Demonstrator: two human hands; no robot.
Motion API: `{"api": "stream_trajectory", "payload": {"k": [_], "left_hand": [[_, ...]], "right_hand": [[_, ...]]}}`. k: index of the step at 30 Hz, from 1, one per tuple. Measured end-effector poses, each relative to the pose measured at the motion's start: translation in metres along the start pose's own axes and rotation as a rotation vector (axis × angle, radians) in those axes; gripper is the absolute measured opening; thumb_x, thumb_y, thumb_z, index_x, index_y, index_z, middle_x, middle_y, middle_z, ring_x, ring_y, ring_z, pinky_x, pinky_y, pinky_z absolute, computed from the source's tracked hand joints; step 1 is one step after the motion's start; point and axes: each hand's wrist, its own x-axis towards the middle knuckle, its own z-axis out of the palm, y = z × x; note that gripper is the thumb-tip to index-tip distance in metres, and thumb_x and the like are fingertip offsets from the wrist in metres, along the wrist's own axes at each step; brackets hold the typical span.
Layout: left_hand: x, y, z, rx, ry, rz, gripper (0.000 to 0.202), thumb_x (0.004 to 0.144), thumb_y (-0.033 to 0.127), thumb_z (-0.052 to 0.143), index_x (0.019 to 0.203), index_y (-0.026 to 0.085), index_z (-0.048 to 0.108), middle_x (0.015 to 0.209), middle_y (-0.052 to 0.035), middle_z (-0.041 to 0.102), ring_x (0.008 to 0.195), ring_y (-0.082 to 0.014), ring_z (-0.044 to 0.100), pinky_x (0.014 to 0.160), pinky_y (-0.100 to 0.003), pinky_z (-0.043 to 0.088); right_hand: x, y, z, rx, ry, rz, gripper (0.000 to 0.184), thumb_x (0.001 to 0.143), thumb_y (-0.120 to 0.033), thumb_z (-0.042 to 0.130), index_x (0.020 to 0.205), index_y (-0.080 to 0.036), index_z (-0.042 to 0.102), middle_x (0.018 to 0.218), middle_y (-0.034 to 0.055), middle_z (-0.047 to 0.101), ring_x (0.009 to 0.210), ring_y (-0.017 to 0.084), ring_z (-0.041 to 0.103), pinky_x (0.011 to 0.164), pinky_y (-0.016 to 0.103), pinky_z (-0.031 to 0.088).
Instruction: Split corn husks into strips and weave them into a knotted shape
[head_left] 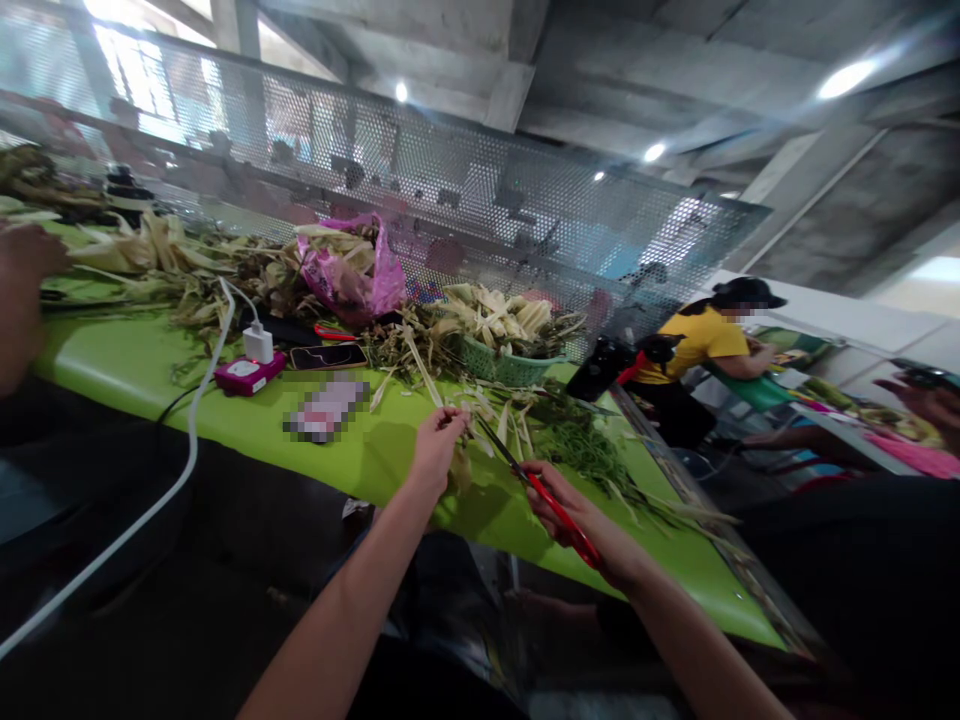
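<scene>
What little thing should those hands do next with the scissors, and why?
I'd probably bring the tips of the red-handled scissors carefully up to the small pale bit for a snip. The right hand holds the scissors with their blades pointing toward the left hand, which seems to pinch that bit, though it's too blurry to name.

Left of the fingers lie a dark phone, a purple box bearing a white plug, and a blurred pinkish item, possibly packaging. Beyond them, a perforated screen; far right, a person in yellow.
</scene>
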Motion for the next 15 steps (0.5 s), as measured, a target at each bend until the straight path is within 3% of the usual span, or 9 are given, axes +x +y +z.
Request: {"api": "stream_trajectory", "payload": {"k": [6, 15], "left_hand": [[0.003, -0.005, -0.002, 0.014, -0.044, 0.002, 0.021, 0.062, 0.032, 0.072, 0.071, 0.016, 0.061, 0.068, 0.0005, 0.058, 0.065, -0.0091, 0.051, 0.068, -0.021, 0.039], [0.006, -0.008, -0.003, 0.013, -0.087, 0.010, 0.021, 0.063, 0.032, 0.073, 0.071, 0.015, 0.062, 0.069, 0.0003, 0.059, 0.066, -0.0094, 0.052, 0.068, -0.022, 0.039]], "right_hand": [[0.006, -0.006, 0.016, 0.116, 0.077, -0.052, 0.051, 0.078, -0.058, 0.058, 0.118, -0.030, 0.044, 0.070, -0.0055, 0.038, 0.051, 0.007, 0.032, 0.045, 0.020, 0.024], [0.014, -0.008, 0.023, 0.172, 0.082, -0.053, 0.046, 0.079, -0.057, 0.057, 0.111, -0.028, 0.043, 0.069, -0.0063, 0.039, 0.048, 0.006, 0.029, 0.044, 0.019, 0.023]]}}
